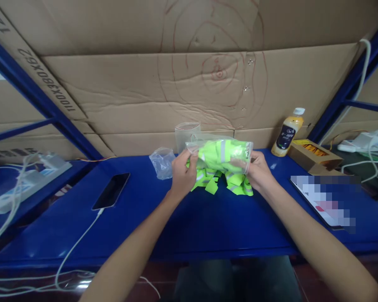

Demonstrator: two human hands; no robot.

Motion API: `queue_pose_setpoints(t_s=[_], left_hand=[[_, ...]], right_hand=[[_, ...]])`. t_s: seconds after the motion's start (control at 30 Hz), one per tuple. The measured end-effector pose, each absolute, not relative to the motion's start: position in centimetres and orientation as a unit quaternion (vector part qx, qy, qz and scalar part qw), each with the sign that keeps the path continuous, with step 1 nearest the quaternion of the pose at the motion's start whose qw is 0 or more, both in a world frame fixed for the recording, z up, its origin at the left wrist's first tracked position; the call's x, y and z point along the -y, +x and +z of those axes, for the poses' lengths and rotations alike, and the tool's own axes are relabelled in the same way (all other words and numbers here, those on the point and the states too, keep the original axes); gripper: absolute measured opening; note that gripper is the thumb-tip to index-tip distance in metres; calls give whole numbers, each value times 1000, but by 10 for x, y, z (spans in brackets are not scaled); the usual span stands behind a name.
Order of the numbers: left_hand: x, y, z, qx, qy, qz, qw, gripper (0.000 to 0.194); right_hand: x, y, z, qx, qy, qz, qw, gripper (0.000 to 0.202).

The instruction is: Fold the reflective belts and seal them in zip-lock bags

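Bag (220,154) with neon fabric inside, held up above blue table (129,235), left hand (183,172) pinching one end, right hand (261,170) gripping other. Neon pieces (211,186) with grey bands, perhaps strips, lie below. Phone (111,191), cable plugged in, left of hands; bottle (287,133) beside open box (315,156), right.

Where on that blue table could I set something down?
The blue table looks bare between the phone and left forearm, and between that and the right forearm, in front of the green pieces. It is crowded around the clear bag held by the left hand and right hand, and at the right, by the bottle, carton and blurred flat item.
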State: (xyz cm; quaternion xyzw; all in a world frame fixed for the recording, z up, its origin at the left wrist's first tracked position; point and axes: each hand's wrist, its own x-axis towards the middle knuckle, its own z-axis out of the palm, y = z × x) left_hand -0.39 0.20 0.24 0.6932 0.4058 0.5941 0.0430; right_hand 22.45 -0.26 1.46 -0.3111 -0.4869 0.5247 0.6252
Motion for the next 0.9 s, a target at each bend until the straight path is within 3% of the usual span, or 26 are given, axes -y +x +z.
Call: queue_pose_setpoints(t_s=[0.53,0.67,0.77,0.83,0.9], left_hand=[[-20,-29,9,-463,624,630,6,39],[-34,-51,12,-491,544,680,-21,37],[-49,-76,14,-532,441,720,-71,38],[-55,-91,15,-571,382,718,-109,32],[-54,-101,17,-611,355,695,-130,28]], right_hand=[[-6,241,24,468,-321,528,632,29],[-18,257,24,435,-315,496,682,34],[-33,279,22,397,-335,401,755,37],[-42,293,17,420,-390,244,782,33],[-48,304,10,480,-460,41,746,30]])
